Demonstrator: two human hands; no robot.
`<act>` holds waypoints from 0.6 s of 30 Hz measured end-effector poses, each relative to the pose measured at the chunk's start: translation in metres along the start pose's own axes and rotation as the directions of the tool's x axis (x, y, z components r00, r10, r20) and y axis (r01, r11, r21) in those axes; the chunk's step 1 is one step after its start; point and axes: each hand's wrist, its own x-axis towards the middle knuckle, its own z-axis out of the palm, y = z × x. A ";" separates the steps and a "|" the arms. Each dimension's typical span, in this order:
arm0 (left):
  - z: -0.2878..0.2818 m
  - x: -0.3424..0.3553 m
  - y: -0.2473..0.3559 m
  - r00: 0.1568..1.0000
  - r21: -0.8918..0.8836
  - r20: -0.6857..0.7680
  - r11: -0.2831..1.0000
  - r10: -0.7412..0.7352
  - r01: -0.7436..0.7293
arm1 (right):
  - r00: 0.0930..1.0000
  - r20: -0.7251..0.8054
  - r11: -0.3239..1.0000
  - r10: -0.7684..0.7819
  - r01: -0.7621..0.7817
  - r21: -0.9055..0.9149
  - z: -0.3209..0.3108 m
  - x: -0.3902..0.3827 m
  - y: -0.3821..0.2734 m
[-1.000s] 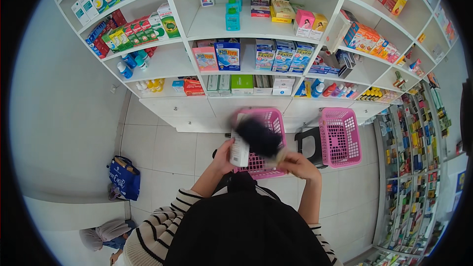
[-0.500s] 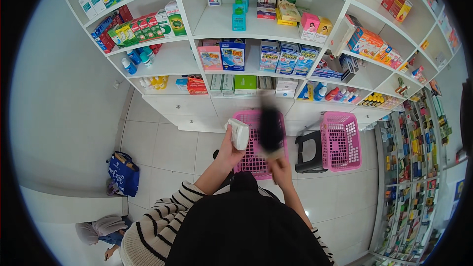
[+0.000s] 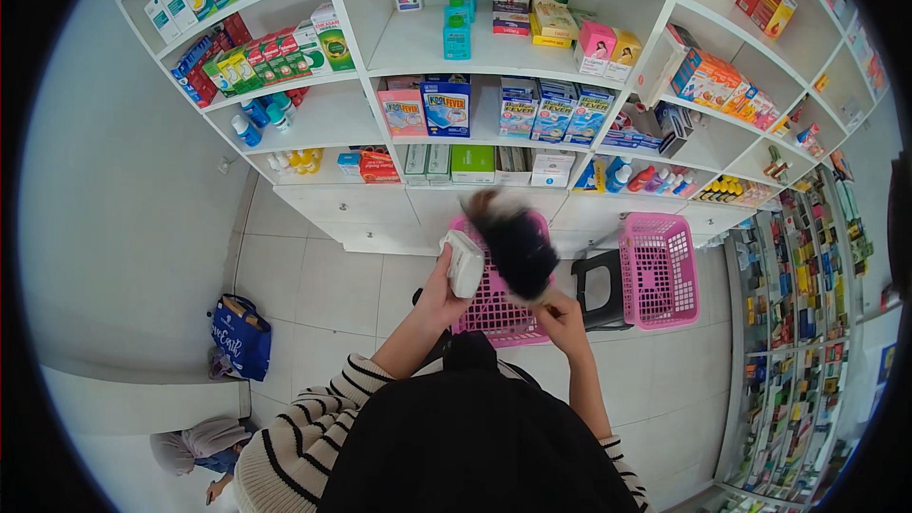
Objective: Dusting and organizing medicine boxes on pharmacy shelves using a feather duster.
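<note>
My left hand [image 3: 437, 304] is closed on a white plastic bottle [image 3: 465, 268], which tilts and shows its broad side. To its right, a feather duster [image 3: 524, 255] with dark, bushy feathers is gripped near its handle end by my right hand [image 3: 564, 325]. Its far end, brownish and pale, is smeared by motion. The feathers lie just right of the bottle; whether they touch it I cannot tell. Below both hands stands a pink plastic basket [image 3: 518, 336], partly covered by the duster, the bottle and my left hand.
White shelves [image 3: 399, 65] with boxed and bottled medicines rise ahead, above drawers [image 3: 353, 228]. A second pink basket [image 3: 693, 275] stands beside a black stool [image 3: 598, 287] at right. Glass display shelves [image 3: 793, 351] line the far right. A blue bag [image 3: 242, 337] and another person [image 3: 211, 439] are at left.
The duster has swung from nearly upright to leaning left, its feathers nearer the bottle. My right hand has shifted slightly right. The bottle in my left hand has turned a little.
</note>
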 end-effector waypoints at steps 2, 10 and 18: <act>0.006 0.003 0.011 0.912 0.105 0.390 0.990 -0.125 0.090 | 0.924 0.347 0.953 -0.160 0.236 -0.188 -0.002 0.002 -0.009; -0.021 0.001 0.015 0.964 0.036 0.198 0.984 -0.180 0.176 | 0.912 0.385 0.977 -0.144 0.193 -0.094 0.005 0.002 -0.012; 0.021 -0.028 0.013 0.766 0.772 0.422 0.250 0.485 -0.584 | 0.912 -0.086 0.879 -0.401 0.356 -0.318 -0.004 0.015 -0.040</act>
